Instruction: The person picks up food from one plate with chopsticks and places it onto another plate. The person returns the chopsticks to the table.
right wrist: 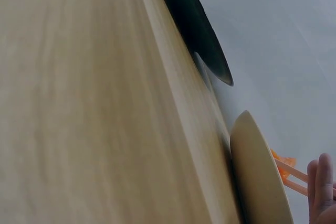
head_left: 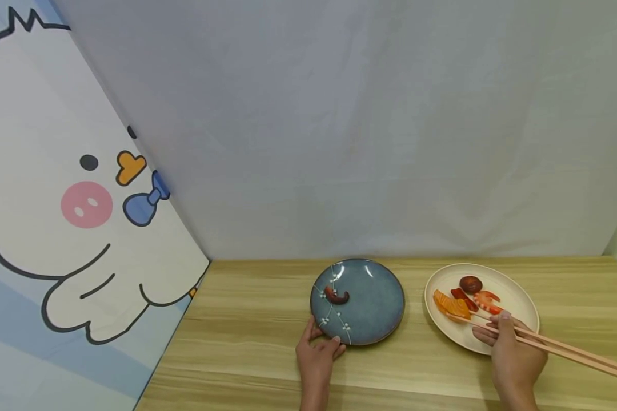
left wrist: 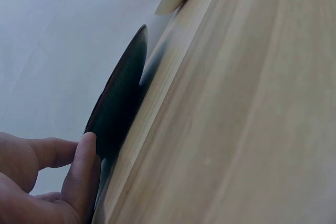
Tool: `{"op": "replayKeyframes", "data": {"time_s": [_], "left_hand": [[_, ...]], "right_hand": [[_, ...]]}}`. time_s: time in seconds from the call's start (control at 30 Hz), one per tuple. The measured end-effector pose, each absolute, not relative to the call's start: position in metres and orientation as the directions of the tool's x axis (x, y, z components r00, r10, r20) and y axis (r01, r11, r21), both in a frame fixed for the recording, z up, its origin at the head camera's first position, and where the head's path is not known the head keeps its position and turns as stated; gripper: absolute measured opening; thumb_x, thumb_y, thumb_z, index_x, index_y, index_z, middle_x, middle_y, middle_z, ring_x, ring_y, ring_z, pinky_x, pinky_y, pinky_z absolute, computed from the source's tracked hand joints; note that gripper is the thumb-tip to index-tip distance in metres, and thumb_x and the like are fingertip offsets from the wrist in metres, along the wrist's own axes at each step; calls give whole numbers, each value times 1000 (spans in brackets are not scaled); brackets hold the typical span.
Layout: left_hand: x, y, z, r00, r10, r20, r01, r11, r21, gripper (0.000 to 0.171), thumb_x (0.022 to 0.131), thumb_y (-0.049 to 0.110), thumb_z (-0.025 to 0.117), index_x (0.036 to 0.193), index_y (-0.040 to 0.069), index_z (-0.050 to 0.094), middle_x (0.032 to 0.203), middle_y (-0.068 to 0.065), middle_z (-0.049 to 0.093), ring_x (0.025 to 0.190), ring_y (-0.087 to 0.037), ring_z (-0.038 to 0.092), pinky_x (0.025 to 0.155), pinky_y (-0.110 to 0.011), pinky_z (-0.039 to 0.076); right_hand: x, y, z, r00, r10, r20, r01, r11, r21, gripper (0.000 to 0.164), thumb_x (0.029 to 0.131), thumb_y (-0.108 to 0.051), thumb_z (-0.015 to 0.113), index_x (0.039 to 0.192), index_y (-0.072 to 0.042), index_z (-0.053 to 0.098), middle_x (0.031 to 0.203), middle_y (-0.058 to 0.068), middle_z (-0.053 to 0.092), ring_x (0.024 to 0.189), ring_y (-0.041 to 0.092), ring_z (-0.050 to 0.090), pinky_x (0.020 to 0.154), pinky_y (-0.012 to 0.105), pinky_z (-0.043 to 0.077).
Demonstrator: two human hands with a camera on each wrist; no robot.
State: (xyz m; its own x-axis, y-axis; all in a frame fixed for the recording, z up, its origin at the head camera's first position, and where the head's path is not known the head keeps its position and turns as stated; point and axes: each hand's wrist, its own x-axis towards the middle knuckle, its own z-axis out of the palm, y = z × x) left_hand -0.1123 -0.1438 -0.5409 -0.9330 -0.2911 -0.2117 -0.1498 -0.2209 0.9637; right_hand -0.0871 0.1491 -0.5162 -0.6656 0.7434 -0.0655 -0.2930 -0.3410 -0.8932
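My left hand (head_left: pixel 316 354) grips the near left rim of a dark blue plate (head_left: pixel 372 308), which has a white blossom pattern. On this plate lies a small curved reddish-brown food piece (head_left: pixel 336 295). Over the cream plate (head_left: pixel 516 297) to the right, my right hand (head_left: pixel 516 354) holds a pair of light wooden chopsticks (head_left: pixel 571 353). Their tips meet an orange, white-striped salmon slice (head_left: pixel 451 305); whether they pinch it I cannot tell. Beside the slice are a dark red strip (head_left: pixel 464 298), a shrimp piece (head_left: pixel 487 301) and a round brown piece (head_left: pixel 471 284).
Both plates stand on a wood-grain table (head_left: pixel 236 331), near its back edge. Behind it hangs a pale grey cloth (head_left: pixel 365 142). A sheet printed with a white cartoon figure (head_left: pixel 41 142) rises on the left.
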Motion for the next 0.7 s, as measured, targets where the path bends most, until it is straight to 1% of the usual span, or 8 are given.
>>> {"op": "replayKeyframes", "data": {"time_s": [0.23, 0.5, 0.7], "left_hand": [[-113, -143, -541, -934, -289, -210, -149, -221, 964, 86, 84, -23, 69, 159, -13, 29, 121, -25, 46, 72, -12, 61, 68, -25, 68], [-113, -143, -542, -936, -284, -207, -147, -217, 965, 87, 84, -23, 69, 160, -13, 28, 122, -26, 46, 72, -12, 62, 69, -25, 68], [-111, -144, -542, -943, -272, -191, -131, -225, 966, 86, 85, -23, 68, 160, -14, 28, 122, -26, 45, 71, -12, 62, 70, -25, 67]], "right_hand": [[-88, 149, -519, -673, 734, -91, -255, -346, -903, 26, 107, -8, 58, 88, -2, 75, 68, 3, 73, 53, 14, 73, 55, 23, 64], [-87, 149, -520, -679, 729, -88, -241, -334, -911, 23, 107, -9, 59, 91, -3, 74, 70, 2, 73, 54, 13, 73, 56, 23, 64], [-87, 148, -519, -687, 721, -89, -216, -320, -923, 26, 107, -10, 59, 88, -7, 76, 70, 1, 73, 54, 12, 73, 56, 22, 64]]}}
